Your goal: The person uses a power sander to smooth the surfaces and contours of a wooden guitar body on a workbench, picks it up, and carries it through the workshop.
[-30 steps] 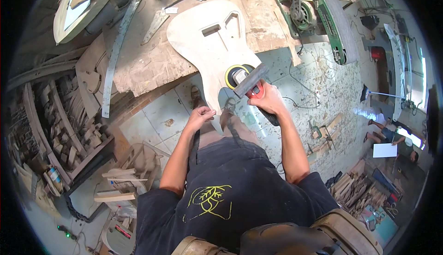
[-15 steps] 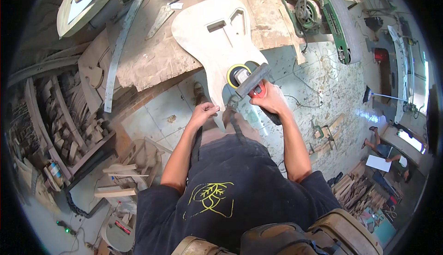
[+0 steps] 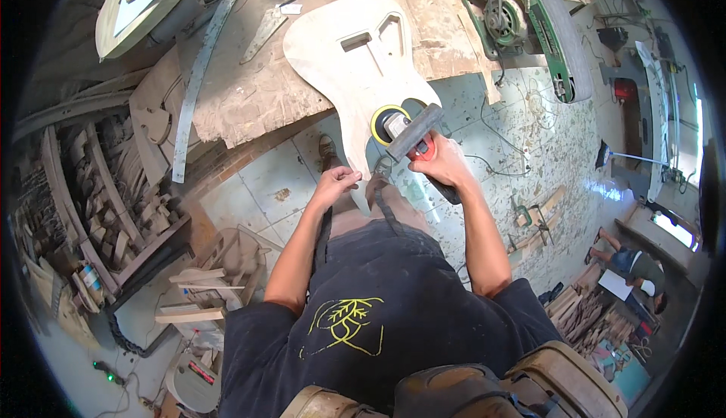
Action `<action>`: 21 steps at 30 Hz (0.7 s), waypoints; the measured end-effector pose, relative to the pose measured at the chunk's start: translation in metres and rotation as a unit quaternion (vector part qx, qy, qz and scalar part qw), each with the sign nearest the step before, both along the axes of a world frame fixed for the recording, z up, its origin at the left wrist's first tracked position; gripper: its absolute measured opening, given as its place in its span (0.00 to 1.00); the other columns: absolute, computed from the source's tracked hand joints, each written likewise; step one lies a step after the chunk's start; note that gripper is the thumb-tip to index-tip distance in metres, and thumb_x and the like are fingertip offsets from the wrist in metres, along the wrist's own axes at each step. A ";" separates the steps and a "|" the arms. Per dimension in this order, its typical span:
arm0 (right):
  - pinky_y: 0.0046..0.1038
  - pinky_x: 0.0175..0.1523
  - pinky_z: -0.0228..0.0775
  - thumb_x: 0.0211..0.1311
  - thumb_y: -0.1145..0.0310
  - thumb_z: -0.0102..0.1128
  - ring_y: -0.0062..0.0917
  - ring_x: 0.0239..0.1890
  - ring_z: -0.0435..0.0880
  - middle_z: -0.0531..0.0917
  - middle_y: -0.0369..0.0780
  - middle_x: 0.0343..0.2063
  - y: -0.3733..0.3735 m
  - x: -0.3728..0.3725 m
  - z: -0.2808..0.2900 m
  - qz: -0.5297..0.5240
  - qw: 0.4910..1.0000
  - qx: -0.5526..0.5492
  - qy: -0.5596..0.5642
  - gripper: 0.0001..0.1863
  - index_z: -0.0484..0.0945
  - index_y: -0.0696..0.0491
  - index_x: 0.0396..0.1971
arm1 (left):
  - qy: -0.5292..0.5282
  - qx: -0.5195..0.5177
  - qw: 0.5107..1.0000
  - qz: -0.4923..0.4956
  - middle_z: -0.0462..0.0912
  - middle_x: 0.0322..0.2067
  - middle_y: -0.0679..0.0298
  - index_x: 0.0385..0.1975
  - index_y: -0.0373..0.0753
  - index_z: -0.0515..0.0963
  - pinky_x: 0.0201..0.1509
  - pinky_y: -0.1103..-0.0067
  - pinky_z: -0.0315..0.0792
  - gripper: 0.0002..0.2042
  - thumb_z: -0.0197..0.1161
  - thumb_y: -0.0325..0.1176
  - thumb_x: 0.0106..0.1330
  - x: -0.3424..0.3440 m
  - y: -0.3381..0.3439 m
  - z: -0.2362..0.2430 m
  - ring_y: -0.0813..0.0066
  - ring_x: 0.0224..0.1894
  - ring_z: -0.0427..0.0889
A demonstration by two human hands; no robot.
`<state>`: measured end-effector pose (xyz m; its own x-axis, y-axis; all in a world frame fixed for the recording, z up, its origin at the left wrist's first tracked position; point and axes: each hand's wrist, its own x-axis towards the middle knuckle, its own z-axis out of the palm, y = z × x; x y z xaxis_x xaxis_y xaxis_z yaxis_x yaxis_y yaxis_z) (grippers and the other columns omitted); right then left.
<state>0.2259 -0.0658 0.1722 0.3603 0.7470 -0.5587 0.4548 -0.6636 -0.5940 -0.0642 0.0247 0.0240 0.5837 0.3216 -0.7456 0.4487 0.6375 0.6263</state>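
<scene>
My left hand (image 3: pixel 337 186) has curled fingers pinched at the lower horn of a pale wooden guitar body (image 3: pixel 333 55), which rests on the bench and juts over its front edge. My right hand (image 3: pixel 442 167) grips a red-and-black power sander (image 3: pixel 420 150) with a round yellow-rimmed pad (image 3: pixel 387 116) against the body's lower, narrower part. A dark grey bar (image 3: pixel 414 132) lies across the front of the sander, just beyond my fingers. The sander's cord runs off to the right over the tiles.
A plywood bench (image 3: pixel 242 108) carries a steel straightedge (image 3: pixel 193 100), scraps and a green belt sander (image 3: pixel 507 25). Wood offcuts (image 3: pixel 113 221) fill a rack at left; more timber (image 3: pixel 586 312) lies at lower right, where a co-worker (image 3: pixel 643 270) crouches or sits with a white sheet (image 3: pixel 615 284).
The bench and guitar body have shifted slightly up and right in view, my hands with them. The co-worker's white sheet has moved downward. My grips look the same.
</scene>
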 end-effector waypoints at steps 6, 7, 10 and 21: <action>0.43 0.52 0.77 0.37 0.48 0.73 0.52 0.45 0.87 0.87 0.57 0.39 -0.002 -0.001 -0.013 0.016 1.000 0.000 -0.017 0.40 0.78 0.61 0.49 | -0.001 0.002 1.000 -0.002 0.88 0.37 0.65 0.41 0.37 0.84 0.50 0.77 0.78 0.18 0.70 0.49 0.70 0.001 0.000 0.003 0.74 0.41 0.87; 0.43 0.52 0.77 0.37 0.48 0.73 0.52 0.44 0.87 0.86 0.57 0.39 -0.003 -0.002 -0.013 0.017 1.000 0.000 -0.018 0.40 0.78 0.61 0.48 | 0.001 0.003 1.000 -0.006 0.87 0.37 0.65 0.41 0.37 0.84 0.50 0.77 0.78 0.19 0.70 0.49 0.70 0.001 0.001 0.004 0.75 0.41 0.87; 0.44 0.52 0.77 0.37 0.48 0.74 0.52 0.44 0.87 0.86 0.57 0.38 -0.010 -0.004 -0.011 0.011 1.000 0.011 -0.009 0.39 0.78 0.62 0.47 | 0.004 0.007 1.000 -0.009 0.87 0.37 0.65 0.41 0.37 0.84 0.50 0.77 0.78 0.19 0.70 0.50 0.69 0.001 0.001 0.006 0.75 0.41 0.86; 0.43 0.53 0.77 0.37 0.49 0.74 0.53 0.46 0.86 0.86 0.57 0.40 -0.002 -0.007 -0.011 0.009 1.000 -0.008 -0.021 0.39 0.78 0.61 0.48 | -0.007 0.001 1.000 0.005 0.88 0.39 0.66 0.42 0.36 0.85 0.48 0.77 0.77 0.19 0.73 0.48 0.68 0.000 0.001 0.002 0.76 0.40 0.86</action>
